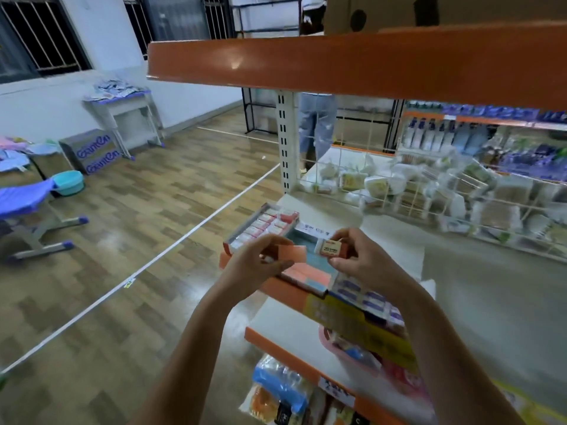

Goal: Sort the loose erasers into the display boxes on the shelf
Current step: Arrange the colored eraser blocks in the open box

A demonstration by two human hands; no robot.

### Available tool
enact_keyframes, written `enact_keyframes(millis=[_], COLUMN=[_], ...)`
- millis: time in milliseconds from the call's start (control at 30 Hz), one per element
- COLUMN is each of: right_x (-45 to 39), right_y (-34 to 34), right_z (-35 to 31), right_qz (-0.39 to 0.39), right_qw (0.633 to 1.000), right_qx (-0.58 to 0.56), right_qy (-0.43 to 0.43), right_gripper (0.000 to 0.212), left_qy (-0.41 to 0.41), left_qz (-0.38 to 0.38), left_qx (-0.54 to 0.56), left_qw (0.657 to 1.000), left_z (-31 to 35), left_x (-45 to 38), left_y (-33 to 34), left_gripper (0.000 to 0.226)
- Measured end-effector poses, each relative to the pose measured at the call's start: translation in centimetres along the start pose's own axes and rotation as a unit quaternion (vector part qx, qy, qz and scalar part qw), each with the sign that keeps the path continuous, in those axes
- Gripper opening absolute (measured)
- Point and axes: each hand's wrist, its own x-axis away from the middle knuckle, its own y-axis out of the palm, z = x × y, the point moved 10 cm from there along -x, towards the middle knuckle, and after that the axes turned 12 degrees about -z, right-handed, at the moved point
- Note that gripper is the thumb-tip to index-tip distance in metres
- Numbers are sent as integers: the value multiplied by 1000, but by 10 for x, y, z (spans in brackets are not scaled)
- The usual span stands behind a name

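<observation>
Cream eraser [328,247] pinched in right hand's [362,259] grip.

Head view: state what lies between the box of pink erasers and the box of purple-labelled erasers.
In the head view, an open, largely empty display box sits between the pink eraser box and the purple-labelled erasers.
</observation>
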Motion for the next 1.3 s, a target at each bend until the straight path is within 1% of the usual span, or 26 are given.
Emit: enact_keyframes(millis=[167, 333, 433, 533, 600, 733, 867, 967, 1133, 1300], right_x=[-54, -112, -139, -161, -175, -204, -216, -216, -208, -207], right_y=[4, 16, 21, 26, 30, 41, 47, 47, 40, 40], right_z=[-6, -8, -13, -19, -20, -15, 3, 13, 10, 14], right_qz=[-12, -19, -13, 2, 14, 32, 57, 77, 125, 143], right_qw=[998, 985, 979, 975, 970, 963, 951, 932, 900, 895], right_qx=[58, 167, 199, 211, 227, 246, 270, 313, 375, 369], right_qy=[10, 33, 48, 64, 81, 107, 139, 166, 184, 205], right_gripper=[28, 25, 27, 28, 28, 25, 23, 28, 34, 36], left_qy=[-1, 5, 15, 29, 36, 59, 69, 85, 107, 131], left_qz=[0, -29, -54, -78, -94, -119, -141, -173, -211, -233], left_qx=[-17, -29, -30, -10, 5, -3, 18, 21, 15, 7], left_qw=[1000, 999, 998, 996, 995, 991, 987, 981, 971, 964], left_z=[-23, -47, -62, -75, -82, -93, -101, -102, -101, -95], left_x=[-32, -55, -75, -96, -109, -131, -145, -153, -164, -171], left_y=[-35, -68, -86, -102, -111, -129, -140, -137, -127, -120], left_gripper=[34, 33, 32, 30, 28, 25, 24, 23, 24, 25])
